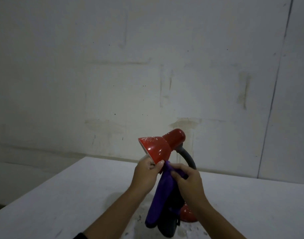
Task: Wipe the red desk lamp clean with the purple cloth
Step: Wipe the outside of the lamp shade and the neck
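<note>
The red desk lamp (158, 145) stands on a white table, its shade tilted down to the left, with pale dust specks along the top. A grey bent neck joins it to a red base (187, 214), mostly hidden behind my right forearm. My left hand (146, 175) grips the lower rim of the shade, thumb on the outside. My right hand (189, 181) pinches the top of the purple cloth (158, 202) just under the shade's rim. The cloth hangs down in long folds in front of the base.
The white table (61, 195) has dust and small crumbs (192, 228) scattered around the lamp base. Its far edge runs close behind the lamp, and its left edge slants down to the left. A stained white wall (147, 66) stands behind.
</note>
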